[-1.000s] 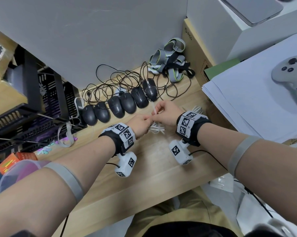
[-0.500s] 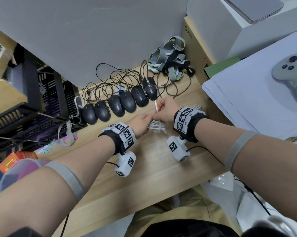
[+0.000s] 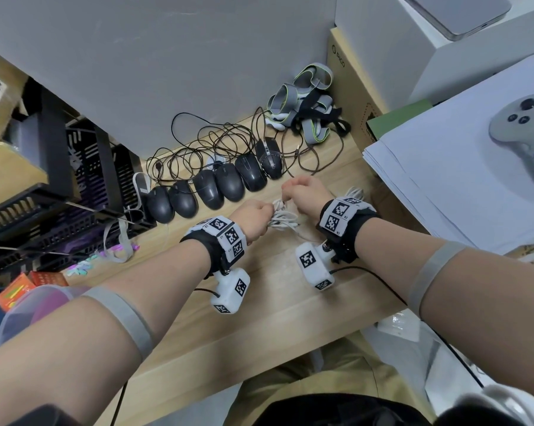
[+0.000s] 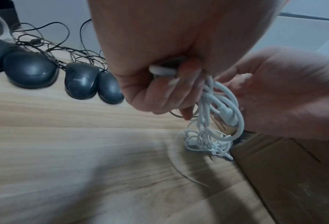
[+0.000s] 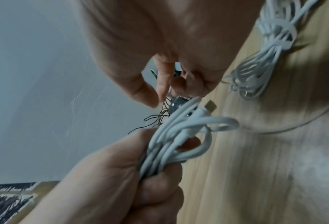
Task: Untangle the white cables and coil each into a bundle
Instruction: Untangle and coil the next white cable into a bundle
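Note:
My left hand (image 3: pixel 256 216) grips a coiled white cable (image 3: pixel 282 218) just above the wooden table (image 3: pixel 274 318). In the right wrist view its fist (image 5: pixel 131 181) squeezes the loops (image 5: pixel 178 136), and the plug end (image 5: pixel 210 106) sticks out free at the top. My right hand (image 3: pixel 305 195) hovers right over that end with its fingers (image 5: pixel 163 84) curled; nothing shows between them. In the left wrist view the loops (image 4: pixel 223 97) hang in front of the right palm (image 4: pixel 284 91). A second white cable bundle (image 3: pixel 354 192) (image 5: pixel 271 45) lies on the table behind my right wrist.
A row of black mice (image 3: pixel 216 192) with tangled black cords (image 3: pixel 198 149) lies just beyond my hands. Grey straps (image 3: pixel 308 109) and a cardboard box (image 3: pixel 348 87) sit at the back right. A paper stack (image 3: pixel 444 179) with a controller (image 3: pixel 523 133) is right, a black rack (image 3: pixel 59 195) left.
The cable end that stood upright in my right fingers is down by the bundle now. My right hand has dropped closer to the left fist, which has stayed put.

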`<state>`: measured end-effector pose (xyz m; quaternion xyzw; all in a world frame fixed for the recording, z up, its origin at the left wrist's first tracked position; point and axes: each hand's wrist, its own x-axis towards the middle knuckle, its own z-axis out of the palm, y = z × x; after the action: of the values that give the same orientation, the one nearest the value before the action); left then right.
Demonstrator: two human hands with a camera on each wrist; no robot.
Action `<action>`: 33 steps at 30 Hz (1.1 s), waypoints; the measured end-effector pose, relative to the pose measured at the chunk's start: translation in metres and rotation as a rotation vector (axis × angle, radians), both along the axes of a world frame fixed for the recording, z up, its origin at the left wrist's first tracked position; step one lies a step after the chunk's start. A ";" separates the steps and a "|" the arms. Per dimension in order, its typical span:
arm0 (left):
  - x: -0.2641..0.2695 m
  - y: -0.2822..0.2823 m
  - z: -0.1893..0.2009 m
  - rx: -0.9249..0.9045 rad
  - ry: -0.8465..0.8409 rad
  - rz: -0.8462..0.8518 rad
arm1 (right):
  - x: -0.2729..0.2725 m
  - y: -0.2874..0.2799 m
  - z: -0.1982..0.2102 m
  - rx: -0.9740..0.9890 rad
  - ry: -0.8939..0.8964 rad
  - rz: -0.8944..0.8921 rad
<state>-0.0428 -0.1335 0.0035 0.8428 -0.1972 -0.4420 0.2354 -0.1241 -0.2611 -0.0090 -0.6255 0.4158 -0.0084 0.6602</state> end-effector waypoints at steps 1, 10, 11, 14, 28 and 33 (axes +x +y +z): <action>0.001 0.000 0.000 0.000 -0.007 0.017 | -0.001 -0.003 -0.001 -0.001 0.001 -0.044; 0.014 0.017 -0.002 0.105 -0.060 -0.067 | -0.056 -0.010 -0.056 -0.260 0.391 0.175; 0.014 0.018 -0.002 0.140 -0.073 -0.112 | -0.060 -0.006 -0.059 -0.281 0.416 0.250; 0.014 0.020 -0.005 0.217 -0.108 -0.167 | -0.066 0.005 -0.070 -0.339 0.437 0.409; 0.006 0.026 -0.011 0.072 0.143 -0.020 | -0.056 0.031 -0.072 -0.821 0.377 0.825; 0.006 0.024 -0.005 -0.031 0.199 -0.092 | -0.045 0.032 -0.049 -0.756 0.132 0.852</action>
<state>-0.0366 -0.1092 -0.0015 0.7810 -0.2181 -0.5309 0.2464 -0.1690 -0.2292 -0.0582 -0.9297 0.1354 0.1491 0.3084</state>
